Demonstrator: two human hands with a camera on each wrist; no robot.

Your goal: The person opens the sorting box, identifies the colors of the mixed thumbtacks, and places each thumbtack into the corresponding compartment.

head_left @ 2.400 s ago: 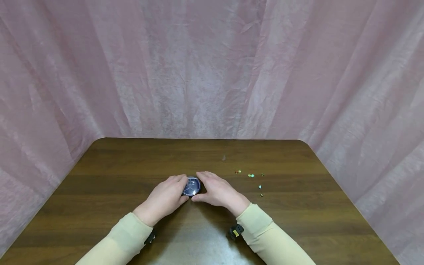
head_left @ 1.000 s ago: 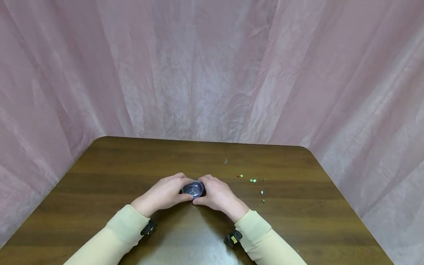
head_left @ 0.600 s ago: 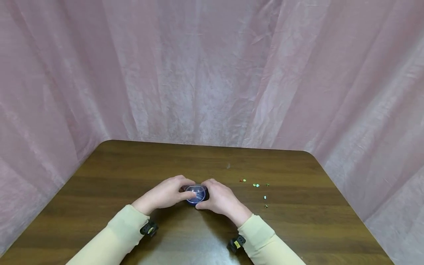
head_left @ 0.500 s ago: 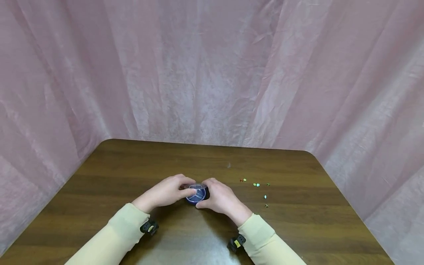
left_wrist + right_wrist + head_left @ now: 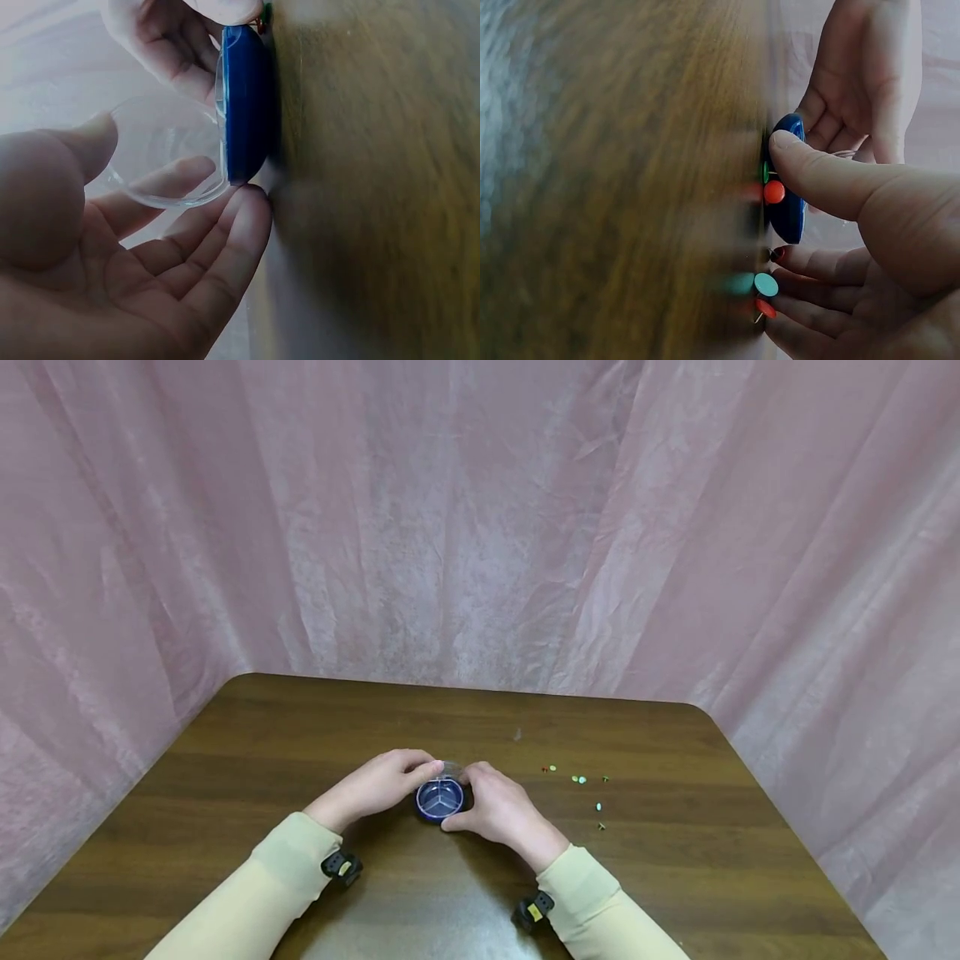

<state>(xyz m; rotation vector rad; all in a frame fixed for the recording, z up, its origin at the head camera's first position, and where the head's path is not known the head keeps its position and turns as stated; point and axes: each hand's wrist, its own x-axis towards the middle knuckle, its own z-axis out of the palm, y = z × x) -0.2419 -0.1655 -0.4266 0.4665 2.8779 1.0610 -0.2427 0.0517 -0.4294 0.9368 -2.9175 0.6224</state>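
A small round blue box (image 5: 435, 817) with three compartments stands on the table, its clear lid (image 5: 157, 146) swung up and standing roughly square to the base in the left wrist view. My left hand (image 5: 382, 785) pinches this lid, thumb on one face and index finger behind it; the other fingertips reach the box's edge. From the other side my right hand (image 5: 498, 806) grips the blue base, the thumb at its near side. Beside that thumb, the right wrist view shows an orange-red thumbtack (image 5: 775, 192) and a green thumbtack (image 5: 766, 172).
Several thumbtacks lie scattered on the brown table (image 5: 300, 735) right of my right hand, among them a red thumbtack (image 5: 544, 769) and a pale teal thumbtack (image 5: 598, 807). A pink curtain (image 5: 450, 527) hangs behind the table's far edge.
The box's lid was down earlier and has now swung up, away from me. My left thumb has moved up and back with it, uncovering the compartments. The right hand keeps its grip.
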